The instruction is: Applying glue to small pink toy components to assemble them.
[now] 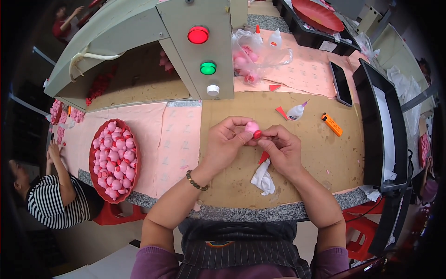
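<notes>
Over the brown board (223, 186), my left hand (226, 143) pinches a small pink rounded figure (252, 126) with a red part at its lower end. My right hand (283, 149) meets it from the other side, fingertips closed at that red part. Below my right fingers a red cone-shaped tip (264, 157) pokes out above a crumpled white tissue (264, 179); whether they are joined I cannot tell. Farther off lie a small white glue bottle (295, 112) with a purple tip, a red cap (281, 113) and an orange stick-shaped object (331, 124) with a dark end.
A red scalloped basket (134, 183) of similar pink figures stands left. Behind it rises a grey machine (176, 42) with an open tunnel. At right are a black tray (369, 139) and a phone (340, 83); plastic bags (262, 58) lie behind. Another person (58, 200) sits far left.
</notes>
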The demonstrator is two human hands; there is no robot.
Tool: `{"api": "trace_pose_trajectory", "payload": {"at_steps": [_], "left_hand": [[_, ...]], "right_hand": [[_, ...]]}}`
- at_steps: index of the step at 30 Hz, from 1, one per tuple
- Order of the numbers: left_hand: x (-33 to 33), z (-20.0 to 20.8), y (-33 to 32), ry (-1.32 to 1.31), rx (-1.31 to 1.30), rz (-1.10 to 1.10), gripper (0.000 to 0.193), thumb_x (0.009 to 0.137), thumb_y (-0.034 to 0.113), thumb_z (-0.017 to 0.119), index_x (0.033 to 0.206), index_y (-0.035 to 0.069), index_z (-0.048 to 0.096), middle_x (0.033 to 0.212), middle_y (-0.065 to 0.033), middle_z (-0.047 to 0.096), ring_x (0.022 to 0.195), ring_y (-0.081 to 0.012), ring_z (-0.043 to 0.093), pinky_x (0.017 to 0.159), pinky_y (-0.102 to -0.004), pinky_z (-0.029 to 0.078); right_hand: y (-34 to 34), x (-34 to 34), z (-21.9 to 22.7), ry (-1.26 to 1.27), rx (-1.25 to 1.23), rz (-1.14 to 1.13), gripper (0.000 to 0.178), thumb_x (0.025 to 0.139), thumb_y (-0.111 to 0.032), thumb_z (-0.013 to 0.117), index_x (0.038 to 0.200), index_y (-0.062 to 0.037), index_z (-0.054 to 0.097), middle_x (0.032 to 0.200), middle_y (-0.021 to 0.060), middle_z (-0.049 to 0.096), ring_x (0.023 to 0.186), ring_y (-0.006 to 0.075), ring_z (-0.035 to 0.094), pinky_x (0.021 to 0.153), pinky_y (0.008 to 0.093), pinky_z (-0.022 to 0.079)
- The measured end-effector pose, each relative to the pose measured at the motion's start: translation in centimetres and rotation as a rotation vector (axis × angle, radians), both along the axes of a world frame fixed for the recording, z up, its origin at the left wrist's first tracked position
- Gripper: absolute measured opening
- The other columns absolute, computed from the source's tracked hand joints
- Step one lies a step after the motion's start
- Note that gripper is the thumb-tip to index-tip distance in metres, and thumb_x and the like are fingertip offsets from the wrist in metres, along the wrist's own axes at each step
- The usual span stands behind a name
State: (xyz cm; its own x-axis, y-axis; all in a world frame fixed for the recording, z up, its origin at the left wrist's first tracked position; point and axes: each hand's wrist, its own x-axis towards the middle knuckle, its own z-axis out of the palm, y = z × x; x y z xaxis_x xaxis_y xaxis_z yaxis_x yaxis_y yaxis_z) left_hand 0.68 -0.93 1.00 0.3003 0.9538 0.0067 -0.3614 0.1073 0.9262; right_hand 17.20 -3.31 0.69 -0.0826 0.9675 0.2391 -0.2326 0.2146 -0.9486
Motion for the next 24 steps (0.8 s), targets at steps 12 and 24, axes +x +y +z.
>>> {"api": "trace_pose_trajectory", "payload": {"at_steps": [12,24], "left_hand": [[-0.3,0.1,0.3,0.08,0.058,-0.206,0.045,0.075,-0.009,0.065,0.118,-0.002,0.05,0.119,-0.0133,0.054,0.102,-0.0155,0.057,0.089,-0.0284,0.049],[-1.1,0.3,0.6,-0.028,0.018,-0.077,0.037,0.075,-0.006,0.067,0.109,-0.002,0.052,0.109,-0.0141,0.059,0.087,-0.0157,0.062,0.079,-0.028,0.054]], "right_hand": [[0.2,0.7,0.6,-0.63,0.397,-0.055,0.015,0.072,0.009,0.06,0.083,-0.0016,0.057,0.07,0.0066,0.052,0.059,0.0159,0.055,0.051,0.0295,0.044],[3.6,6.1,2.1,-0.718,0.117,-0.546,0.035,0.065,-0.001,0.072,0.096,-0.0023,0.057,0.089,0.0019,0.05,0.08,0.0107,0.044,0.07,0.0236,0.037]]}}
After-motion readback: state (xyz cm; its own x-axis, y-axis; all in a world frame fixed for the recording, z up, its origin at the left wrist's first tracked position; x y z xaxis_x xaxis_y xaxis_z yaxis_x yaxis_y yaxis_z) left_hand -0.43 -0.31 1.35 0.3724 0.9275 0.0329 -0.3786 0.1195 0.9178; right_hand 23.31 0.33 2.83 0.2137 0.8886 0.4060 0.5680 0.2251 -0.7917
